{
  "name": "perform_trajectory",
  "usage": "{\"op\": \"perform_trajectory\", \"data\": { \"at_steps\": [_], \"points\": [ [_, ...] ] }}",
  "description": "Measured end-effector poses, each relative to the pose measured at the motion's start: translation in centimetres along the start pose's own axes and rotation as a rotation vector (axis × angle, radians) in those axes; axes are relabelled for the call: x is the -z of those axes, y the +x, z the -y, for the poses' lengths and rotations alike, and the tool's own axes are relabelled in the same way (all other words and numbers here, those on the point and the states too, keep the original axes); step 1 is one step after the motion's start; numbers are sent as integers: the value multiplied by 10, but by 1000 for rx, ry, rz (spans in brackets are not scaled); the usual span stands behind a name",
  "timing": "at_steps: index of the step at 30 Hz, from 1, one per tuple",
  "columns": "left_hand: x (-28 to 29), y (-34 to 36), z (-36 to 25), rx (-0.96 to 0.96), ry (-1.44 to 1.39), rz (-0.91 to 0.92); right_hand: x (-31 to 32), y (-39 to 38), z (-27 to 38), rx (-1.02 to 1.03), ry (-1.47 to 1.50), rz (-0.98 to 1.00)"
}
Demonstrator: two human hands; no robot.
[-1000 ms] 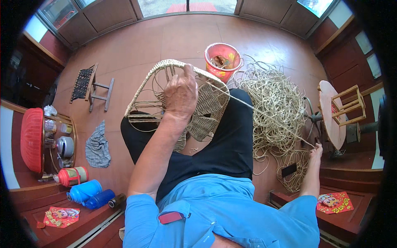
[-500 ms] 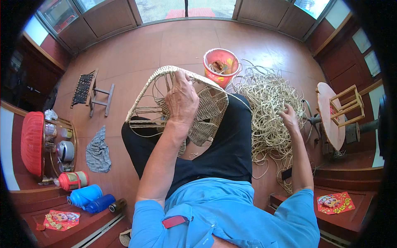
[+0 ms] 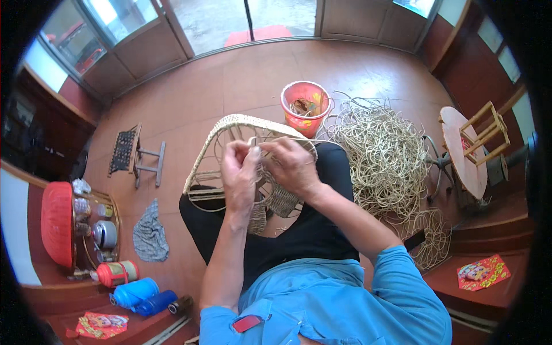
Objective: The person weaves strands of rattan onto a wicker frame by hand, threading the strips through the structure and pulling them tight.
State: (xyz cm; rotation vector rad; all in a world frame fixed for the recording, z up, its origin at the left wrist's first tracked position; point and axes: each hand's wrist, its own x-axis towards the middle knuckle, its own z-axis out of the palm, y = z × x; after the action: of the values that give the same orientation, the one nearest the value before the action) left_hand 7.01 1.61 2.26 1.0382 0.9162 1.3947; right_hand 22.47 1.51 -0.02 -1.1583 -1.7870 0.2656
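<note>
A wicker frame (image 3: 199,161) with a pale wrapped rim and woven panels rests across my lap. Over its middle my two hands meet, fingers closed. My left hand (image 3: 240,175) pinches a short pale end of cane strand (image 3: 253,140) between thumb and fingers. Beside it, my right hand (image 3: 292,167) is closed on the strand too, its fingertips close to the left thumb. Part of the frame's rods and weave is hidden behind both hands. From the right hand's side a thin strand runs toward a tangled heap of pale cane (image 3: 382,155) on the floor.
A red bucket (image 3: 305,123) with scraps stands just beyond the frame. At left are a low stool (image 3: 126,152), a grey cloth (image 3: 150,233), a rack with a red cover (image 3: 57,224) and several flasks (image 3: 135,293). A round wooden top (image 3: 463,155) stands at right.
My left hand has left the frame's rim and moved lower. My right hand has come from above the cane heap to meet the left over the frame, where both now pinch the strand.
</note>
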Motion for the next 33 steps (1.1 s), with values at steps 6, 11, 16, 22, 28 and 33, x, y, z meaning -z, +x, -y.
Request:
{"op": "perform_trajectory", "data": {
  "at_steps": [6, 11, 16, 22, 28, 33],
  "points": [
    [72, -42, -42, -39, 20, -147, -20, 10, -5, 102, -52, -125],
    [197, -73, -71, -54, -19, -448, -19, 8, -17, 64, -175, -255],
    [348, -151, -112, 1, 6, -863, -29, 7, -14, -27, -128, -271],
    [459, -270, -131, 24, 40, -1346, -32, 7, -12, -29, -95, -309],
    [505, -353, -96, 286, 227, -1545, -35, 5, -12, -41, -49, -321],
    [433, -332, -61, 705, 870, -859, -38, 6, -12, -27, -36, -362]
  ]
}}
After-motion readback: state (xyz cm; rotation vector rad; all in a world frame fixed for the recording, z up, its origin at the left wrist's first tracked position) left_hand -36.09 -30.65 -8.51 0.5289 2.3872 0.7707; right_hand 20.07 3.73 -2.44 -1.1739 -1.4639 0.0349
